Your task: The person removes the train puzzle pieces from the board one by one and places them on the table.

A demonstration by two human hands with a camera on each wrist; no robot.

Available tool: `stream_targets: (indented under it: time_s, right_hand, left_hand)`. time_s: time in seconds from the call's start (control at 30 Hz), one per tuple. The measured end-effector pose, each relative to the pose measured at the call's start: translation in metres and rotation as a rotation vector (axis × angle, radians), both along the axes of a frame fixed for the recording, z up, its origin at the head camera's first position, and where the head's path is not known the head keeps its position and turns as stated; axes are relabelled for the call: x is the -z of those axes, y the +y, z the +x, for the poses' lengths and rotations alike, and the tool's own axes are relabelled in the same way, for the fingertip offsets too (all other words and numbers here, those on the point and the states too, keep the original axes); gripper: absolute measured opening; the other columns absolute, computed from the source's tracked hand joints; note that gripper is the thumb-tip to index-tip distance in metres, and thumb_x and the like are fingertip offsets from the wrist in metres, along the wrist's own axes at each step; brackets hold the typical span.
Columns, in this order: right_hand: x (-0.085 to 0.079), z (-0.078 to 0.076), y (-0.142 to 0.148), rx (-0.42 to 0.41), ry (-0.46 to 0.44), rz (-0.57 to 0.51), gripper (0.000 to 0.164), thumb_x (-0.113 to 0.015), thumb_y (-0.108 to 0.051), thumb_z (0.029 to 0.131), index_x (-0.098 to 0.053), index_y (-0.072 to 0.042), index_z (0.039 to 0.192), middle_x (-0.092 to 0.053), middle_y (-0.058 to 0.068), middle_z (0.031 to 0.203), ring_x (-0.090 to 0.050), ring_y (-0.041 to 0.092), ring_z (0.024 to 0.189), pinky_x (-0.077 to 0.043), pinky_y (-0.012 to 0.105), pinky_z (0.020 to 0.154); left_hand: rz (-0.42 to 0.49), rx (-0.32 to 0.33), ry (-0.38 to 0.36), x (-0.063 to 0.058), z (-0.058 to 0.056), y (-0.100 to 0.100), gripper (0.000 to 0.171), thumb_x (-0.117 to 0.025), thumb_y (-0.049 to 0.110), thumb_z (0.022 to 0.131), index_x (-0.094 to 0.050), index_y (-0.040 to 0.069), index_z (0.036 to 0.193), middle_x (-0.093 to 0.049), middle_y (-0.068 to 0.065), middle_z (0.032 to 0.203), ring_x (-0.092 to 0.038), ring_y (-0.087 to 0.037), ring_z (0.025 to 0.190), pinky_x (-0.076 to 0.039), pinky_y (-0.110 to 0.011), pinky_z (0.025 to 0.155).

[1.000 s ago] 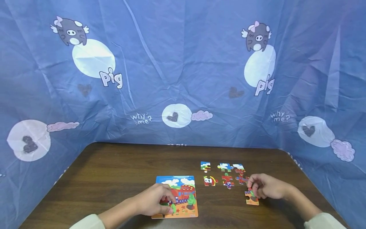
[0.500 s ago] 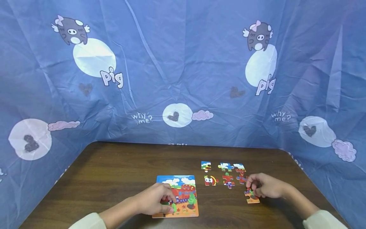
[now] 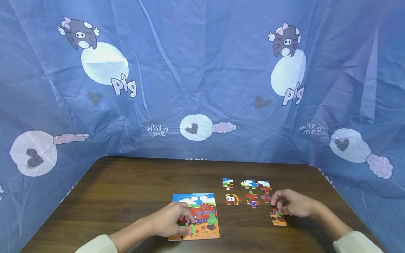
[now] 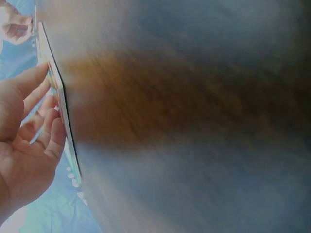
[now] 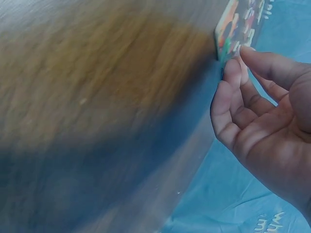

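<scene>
In the head view a square train picture puzzle (image 3: 202, 198) lies on the table. My left hand (image 3: 171, 219) rests on its left part, fingers relaxed and bent, thumb near the lower edge. The left wrist view shows the left fingertips (image 4: 57, 128) along the puzzle's thin edge. To the right, an orange and green puzzle piece (image 3: 279, 221) lies flat on the table. My right hand (image 3: 295, 203) is over its top and right side, index finger and thumb apart, loosely bent. In the right wrist view the thumb tip overlaps the puzzle pieces (image 5: 231, 29).
Several loose puzzle pieces lie beyond the right hand's piece, including a blue-sky piece (image 3: 249, 184), a red face piece (image 3: 232, 199) and a red train piece (image 3: 251, 199). A blue printed curtain (image 3: 202, 70) surrounds the brown table (image 3: 136, 182).
The right index finger has risen slightly away from the orange and green puzzle piece, widening its gap from the thumb. The left hand stays on the train picture puzzle.
</scene>
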State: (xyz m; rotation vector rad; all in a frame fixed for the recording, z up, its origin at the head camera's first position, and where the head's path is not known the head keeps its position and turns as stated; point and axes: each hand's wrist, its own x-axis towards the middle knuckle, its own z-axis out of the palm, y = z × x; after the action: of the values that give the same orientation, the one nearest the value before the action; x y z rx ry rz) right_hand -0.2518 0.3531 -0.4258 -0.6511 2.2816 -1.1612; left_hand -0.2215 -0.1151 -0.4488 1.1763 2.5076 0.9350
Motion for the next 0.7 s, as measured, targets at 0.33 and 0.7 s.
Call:
stream_targets:
  time_s: [0.33, 0.7]
  right_hand:
    - [-0.011, -0.006, -0.031, -0.011, 0.078, 0.042, 0.023, -0.059, 0.015, 0.086, -0.059, 0.007, 0.108, -0.053, 0.006, 0.086, -0.054, 0.012, 0.076, -0.048, 0.022, 0.065]
    - [-0.015, -0.01, -0.087, -0.067, 0.122, 0.075, 0.017, -0.064, 0.01, 0.092, -0.061, 0.002, 0.107, -0.059, 0.007, 0.086, -0.056, 0.014, 0.077, -0.049, 0.024, 0.068]
  left_hand:
    - [-0.043, 0.026, 0.011, -0.003, -0.002, -0.003, 0.02, -0.083, 0.023, 0.088, -0.078, 0.018, 0.106, -0.057, 0.013, 0.087, -0.052, -0.002, 0.078, -0.047, -0.019, 0.07]
    - [-0.081, 0.033, -0.026, -0.008, -0.004, -0.005, 0.022, -0.083, 0.018, 0.087, -0.077, 0.02, 0.108, -0.057, 0.013, 0.088, -0.052, -0.003, 0.077, -0.047, -0.019, 0.069]
